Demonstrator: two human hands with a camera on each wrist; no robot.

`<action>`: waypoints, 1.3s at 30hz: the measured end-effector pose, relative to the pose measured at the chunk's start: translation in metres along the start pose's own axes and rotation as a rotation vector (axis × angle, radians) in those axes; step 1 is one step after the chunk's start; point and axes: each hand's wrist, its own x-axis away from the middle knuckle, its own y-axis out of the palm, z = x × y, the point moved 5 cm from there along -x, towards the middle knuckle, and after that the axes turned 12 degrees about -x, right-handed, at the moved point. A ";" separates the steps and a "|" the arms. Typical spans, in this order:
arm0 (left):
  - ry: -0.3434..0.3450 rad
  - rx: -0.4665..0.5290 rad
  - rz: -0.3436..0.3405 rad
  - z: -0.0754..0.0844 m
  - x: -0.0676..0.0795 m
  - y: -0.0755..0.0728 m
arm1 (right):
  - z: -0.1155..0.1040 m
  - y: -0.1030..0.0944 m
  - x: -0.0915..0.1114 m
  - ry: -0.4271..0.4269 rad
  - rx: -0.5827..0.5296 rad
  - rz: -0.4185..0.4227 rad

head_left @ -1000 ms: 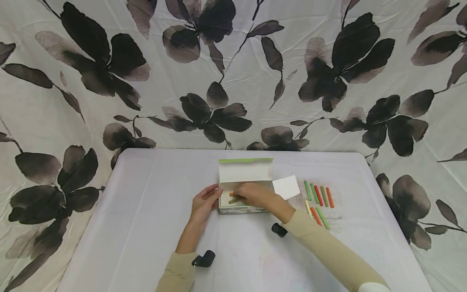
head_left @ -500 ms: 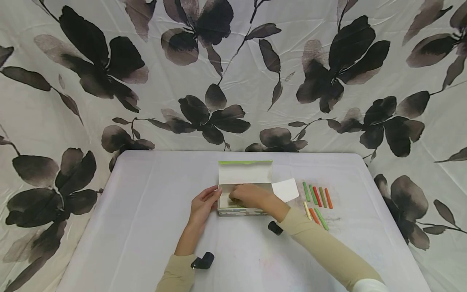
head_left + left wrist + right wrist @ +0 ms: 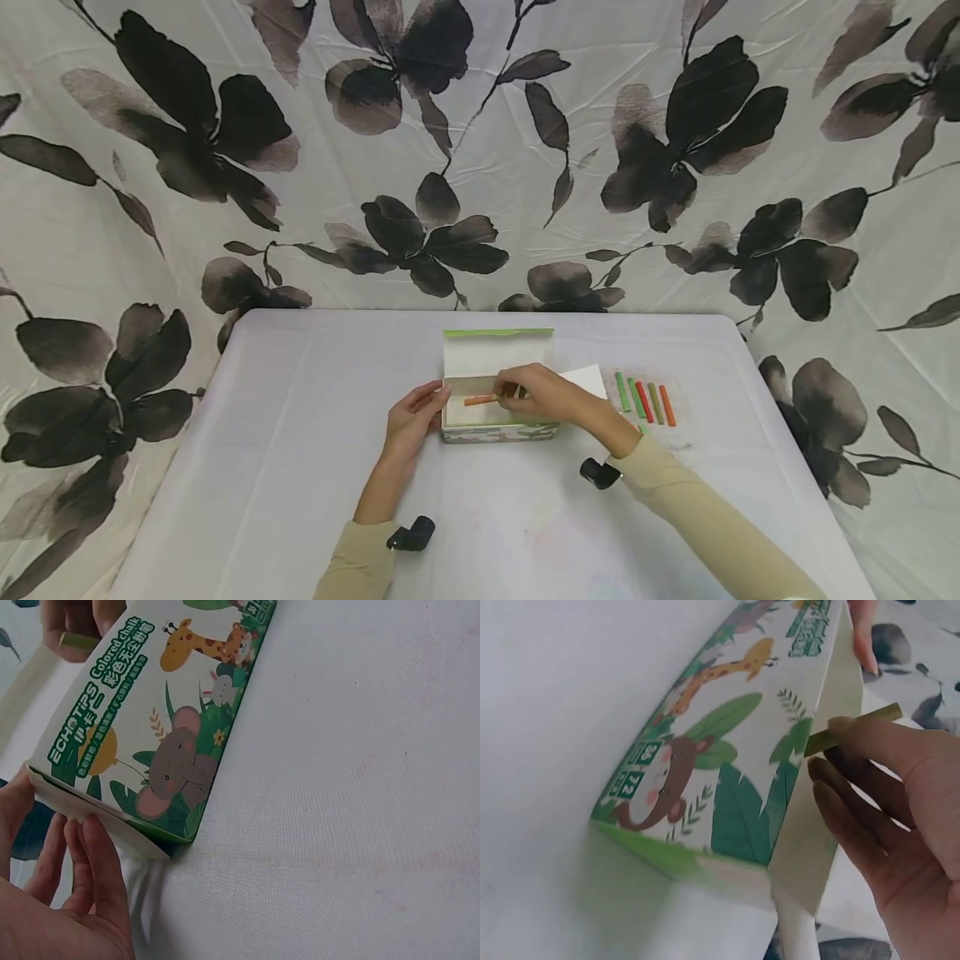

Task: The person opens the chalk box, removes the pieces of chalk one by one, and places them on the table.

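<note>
An open box of colored chalk point(image 3: 498, 433) with animal drawings stands on the white-covered table, its lid point(image 3: 495, 354) folded back. My left hand point(image 3: 412, 421) holds the box's left end, thumb at the upper edge and fingertips against the end wall point(image 3: 90, 817). Over the right half of the box, my right hand point(image 3: 536, 393) pinches an olive-green chalk stick point(image 3: 885, 712) between thumb and fingers. An orange chalk stick point(image 3: 480, 401) shows in the box, left of the right fingertips. The rest of the inside is partly hidden by the right hand.
Right of the box, a row of green, red, olive and orange chalk sticks point(image 3: 645, 400) lies on the table point(image 3: 300, 433). A white side flap point(image 3: 587, 380) sticks out from the box's right end. A floral cloth point(image 3: 480, 125) hangs behind.
My right hand has moved right and up from the left part of the box, with the olive-green chalk stick now in its fingers. The left hand stays at the box's left end.
</note>
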 end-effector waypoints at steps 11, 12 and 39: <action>-0.004 -0.026 -0.002 0.000 -0.001 0.000 | 0.006 -0.033 0.033 0.041 -0.162 0.173; -0.006 -0.031 0.001 -0.001 -0.001 0.000 | 0.006 -0.036 0.036 0.045 -0.172 0.190; -0.020 -0.043 -0.005 -0.002 -0.002 0.000 | 0.018 -0.094 0.122 0.204 -0.258 0.416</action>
